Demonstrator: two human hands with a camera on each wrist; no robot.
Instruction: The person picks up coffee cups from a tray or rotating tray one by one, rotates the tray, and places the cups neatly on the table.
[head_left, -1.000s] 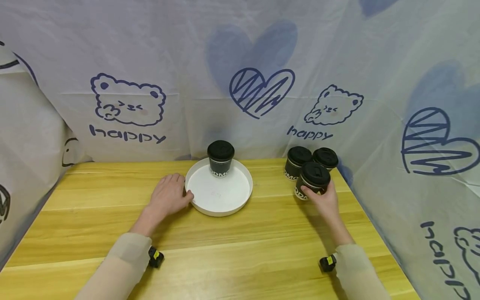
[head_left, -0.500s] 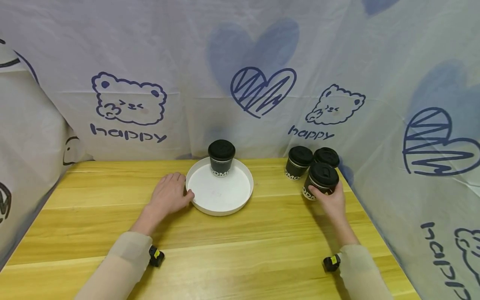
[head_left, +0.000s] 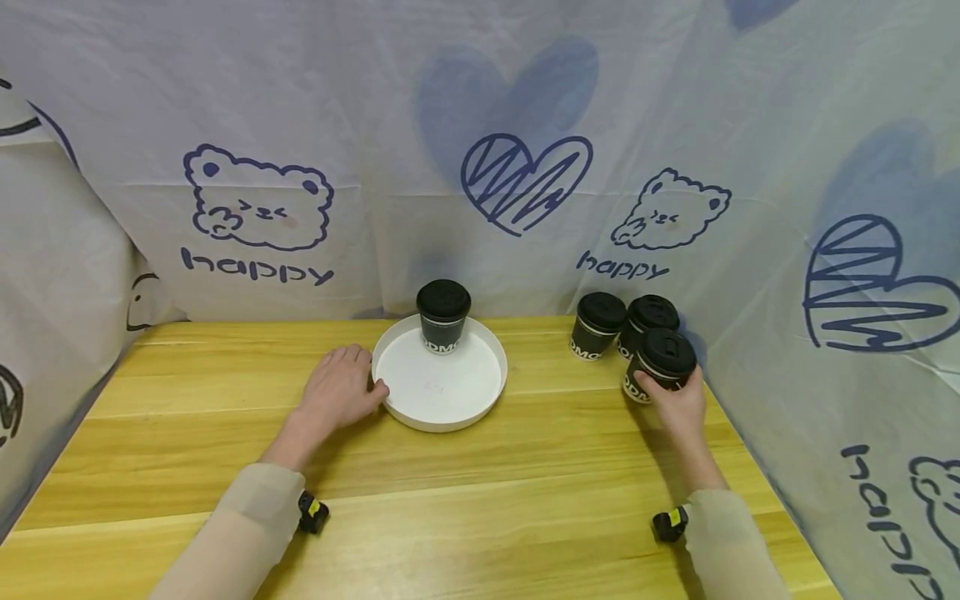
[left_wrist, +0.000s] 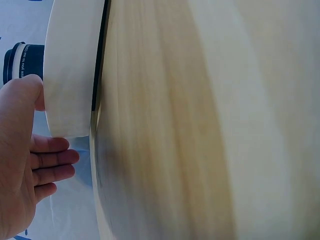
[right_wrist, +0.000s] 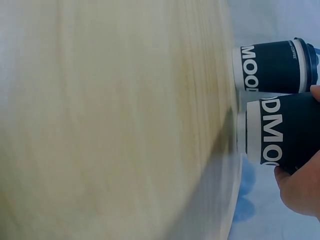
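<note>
Black lidded paper cup (head_left: 660, 367), white lettering, in right hand (head_left: 681, 408).

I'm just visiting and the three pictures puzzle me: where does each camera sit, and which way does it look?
Head: worn on the head, looking forward and down at the table, both hands and sleeves.
Left wrist: on the left wrist, turned sideways; left hand touches the white tray.
Right wrist: on the right wrist, turned sideways; right hand grips a black cup.
Shared: head and left wrist views both show the tray; head and right wrist views both show the gripped cup.
</note>
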